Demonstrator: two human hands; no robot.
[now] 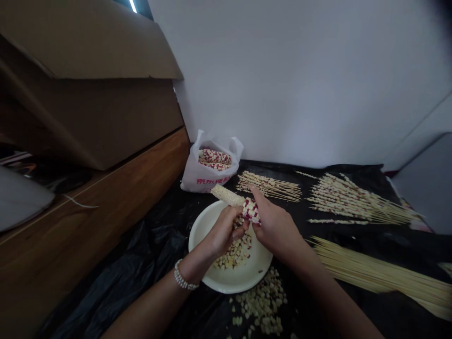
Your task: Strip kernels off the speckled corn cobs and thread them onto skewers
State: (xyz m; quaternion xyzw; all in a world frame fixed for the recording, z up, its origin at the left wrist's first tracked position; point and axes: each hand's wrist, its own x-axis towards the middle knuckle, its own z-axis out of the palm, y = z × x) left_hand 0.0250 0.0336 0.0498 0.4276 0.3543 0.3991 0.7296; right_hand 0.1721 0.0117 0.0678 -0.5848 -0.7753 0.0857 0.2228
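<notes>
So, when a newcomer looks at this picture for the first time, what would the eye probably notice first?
Probably the partly stripped corn cob, held by the left hand and right hand above a white bowl with loose kernels inside. Next, perhaps, the white plastic bag of speckled cobs behind the bowl, near the wall, and the kernel-threaded skewers spread on black sheeting at the picture's right.

Maroon-and-cream mottled corn cob [251, 210]
</notes>
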